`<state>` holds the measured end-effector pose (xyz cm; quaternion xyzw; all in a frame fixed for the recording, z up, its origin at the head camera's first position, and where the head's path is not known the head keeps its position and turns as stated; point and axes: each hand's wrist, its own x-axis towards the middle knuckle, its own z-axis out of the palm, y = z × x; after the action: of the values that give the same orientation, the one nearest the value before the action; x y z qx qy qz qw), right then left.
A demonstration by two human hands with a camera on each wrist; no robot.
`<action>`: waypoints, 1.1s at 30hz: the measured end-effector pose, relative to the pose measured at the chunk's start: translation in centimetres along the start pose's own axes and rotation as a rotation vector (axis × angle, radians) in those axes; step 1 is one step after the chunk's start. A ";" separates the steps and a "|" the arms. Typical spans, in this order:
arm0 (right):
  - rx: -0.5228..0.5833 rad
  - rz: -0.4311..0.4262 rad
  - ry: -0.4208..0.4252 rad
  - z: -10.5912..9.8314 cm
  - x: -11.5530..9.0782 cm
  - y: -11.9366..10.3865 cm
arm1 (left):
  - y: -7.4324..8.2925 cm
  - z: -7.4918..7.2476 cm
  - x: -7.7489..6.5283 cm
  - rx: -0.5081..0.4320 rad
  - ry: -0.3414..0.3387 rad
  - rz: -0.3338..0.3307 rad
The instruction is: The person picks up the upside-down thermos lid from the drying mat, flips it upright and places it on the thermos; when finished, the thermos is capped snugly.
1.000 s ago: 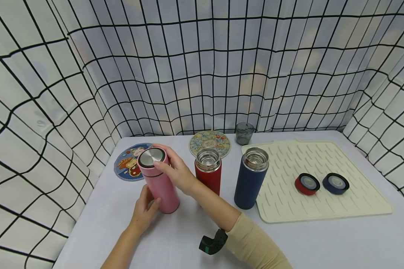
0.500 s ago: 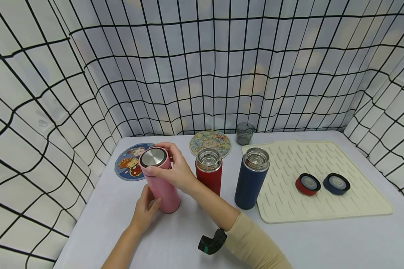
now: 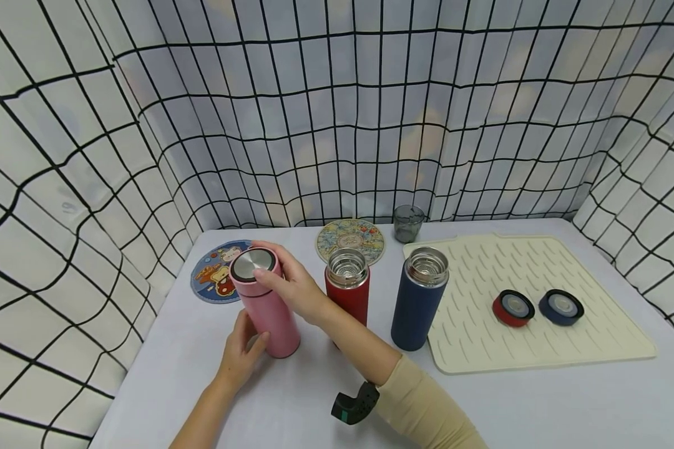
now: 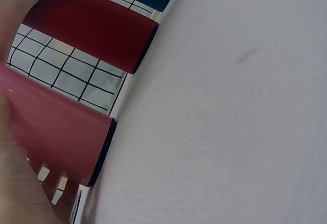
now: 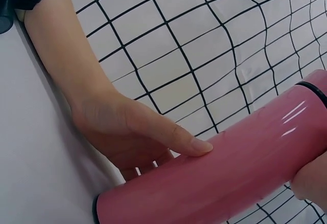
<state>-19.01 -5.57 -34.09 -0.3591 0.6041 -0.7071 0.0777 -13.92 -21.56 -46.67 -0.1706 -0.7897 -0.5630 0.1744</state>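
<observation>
One pink flask (image 3: 276,324), gripped twice.
Right hand (image 3: 293,288) pinches the lid (image 3: 248,265), left hand (image 3: 243,349) clasps low; a slip could topple it into the red flask (image 3: 349,302), three o'clock.

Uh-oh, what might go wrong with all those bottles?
The right arm crosses in front of the open red bottle, so it might knock it over. The blue bottle is open too, so anything inside either might spill. The pink bottle might slip if the left hand, low on its side, loosens while the right hand grips its lid.
</observation>
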 end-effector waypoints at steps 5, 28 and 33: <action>-0.023 0.006 0.066 0.1 -0.1 0.1 | -0.1 -0.1 -0.1 0.014 -0.009 0.012; 0.049 0.000 -0.015 0.1 0.0 0.0 | -0.6 -0.1 -0.2 0.041 0.002 0.066; 0.055 -0.010 0.009 0.1 0.0 0.1 | -0.5 -0.1 -0.1 0.047 0.003 0.073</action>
<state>-18.99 -5.64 -34.18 -0.3565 0.5829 -0.7256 0.0816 -14.10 -21.85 -47.11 -0.1945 -0.7955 -0.5378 0.2000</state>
